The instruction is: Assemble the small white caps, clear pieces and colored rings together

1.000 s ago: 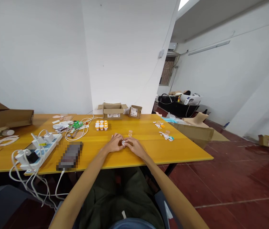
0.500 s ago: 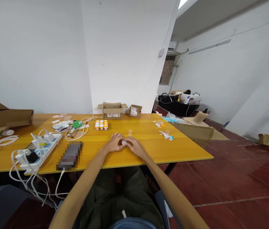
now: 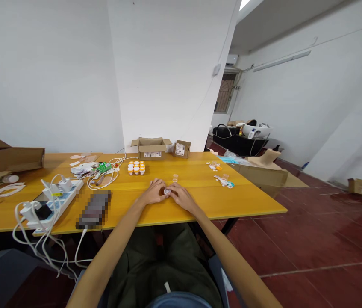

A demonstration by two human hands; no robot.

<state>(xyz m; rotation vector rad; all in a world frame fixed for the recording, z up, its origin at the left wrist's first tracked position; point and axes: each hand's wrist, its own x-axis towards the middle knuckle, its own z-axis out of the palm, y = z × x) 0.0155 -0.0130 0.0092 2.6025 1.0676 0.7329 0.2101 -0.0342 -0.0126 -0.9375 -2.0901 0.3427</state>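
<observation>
Standing at the back, a big white wall (image 3: 161, 77) rises behind the wooden tabletop (image 3: 251, 205), and a red floor (image 3: 312, 239) spreads out to the right. Near the wall sit an open brown box (image 3: 151, 149) and a smaller brown box (image 3: 181, 149). The left hand (image 3: 154, 192) and the right hand (image 3: 181, 197) meet near the front edge, resting low over the flat wood. Ahead and to the left is a tight bunch of white and orange bottles (image 3: 136, 167). Off to the right lie two loose heaps of little bits (image 3: 224, 182). A small clear cup (image 3: 175, 178) stands just past the right hand's fingers. Smallest is the round white piece (image 3: 166, 192), right between the two hands. Fingers from both sides seem to pinch it, so neither hand is nearer. It looks round, and I can't tell a long side.
</observation>
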